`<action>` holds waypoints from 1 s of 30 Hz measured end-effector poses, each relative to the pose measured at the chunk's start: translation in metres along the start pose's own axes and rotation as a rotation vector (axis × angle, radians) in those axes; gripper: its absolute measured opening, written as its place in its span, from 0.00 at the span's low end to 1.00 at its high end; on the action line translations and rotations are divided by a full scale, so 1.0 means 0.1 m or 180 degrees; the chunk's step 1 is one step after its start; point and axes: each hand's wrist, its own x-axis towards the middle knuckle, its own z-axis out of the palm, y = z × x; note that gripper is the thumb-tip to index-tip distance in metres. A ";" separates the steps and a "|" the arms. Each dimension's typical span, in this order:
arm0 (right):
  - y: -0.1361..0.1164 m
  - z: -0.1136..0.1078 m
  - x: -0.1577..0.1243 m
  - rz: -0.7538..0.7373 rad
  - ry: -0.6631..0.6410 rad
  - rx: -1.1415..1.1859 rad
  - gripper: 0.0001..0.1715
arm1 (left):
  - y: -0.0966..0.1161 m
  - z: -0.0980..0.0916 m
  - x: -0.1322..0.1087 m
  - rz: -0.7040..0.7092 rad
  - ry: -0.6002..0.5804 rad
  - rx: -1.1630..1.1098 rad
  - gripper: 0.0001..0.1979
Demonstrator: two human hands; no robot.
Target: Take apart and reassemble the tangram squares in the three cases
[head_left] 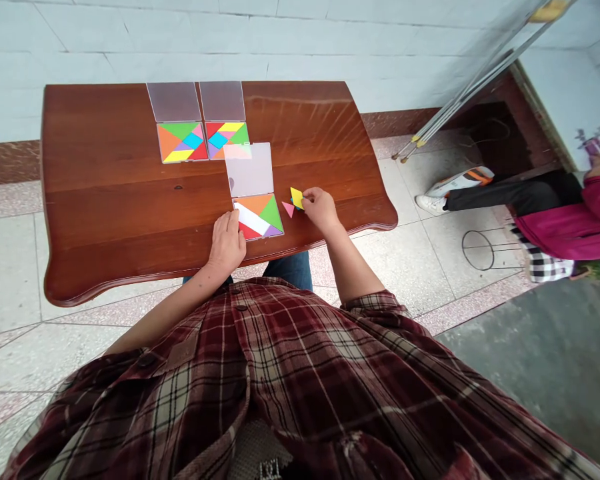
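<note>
On the wooden table (120, 200) near its front edge lies an open tangram case (258, 216) with orange, green, red and purple pieces and a white gap. Its clear lid (250, 169) lies flat behind it. My left hand (227, 241) rests on the case's left edge, fingers curled against it. My right hand (321, 208) pinches a yellow piece (297, 198) just right of the case, with a bit of blue showing under it. A small pink triangle (288, 209) lies on the table between the case and that hand.
Two more tangram cases (181, 141) (227, 137), filled with coloured pieces, lie at the table's back with their clear lids open. A seated person in a pink top (570, 227) is on the floor to the right, beside a wire ring stand (479, 250) and leaning poles (480, 80).
</note>
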 end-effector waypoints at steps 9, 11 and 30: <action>-0.37 0.12 -0.36 -0.0556 -0.0263 0.0014 0.12 | -0.06 0.02 -0.01 0.0001 -0.0007 -0.0016 0.28; -0.57 0.26 -0.51 -0.0840 -0.0951 0.0064 0.13 | -0.06 0.04 -0.01 0.0026 0.0027 -0.0004 0.30; -0.92 0.57 -0.62 -0.0837 -0.1575 -0.0856 0.05 | -0.01 0.07 -0.02 0.0062 -0.0051 0.0107 0.32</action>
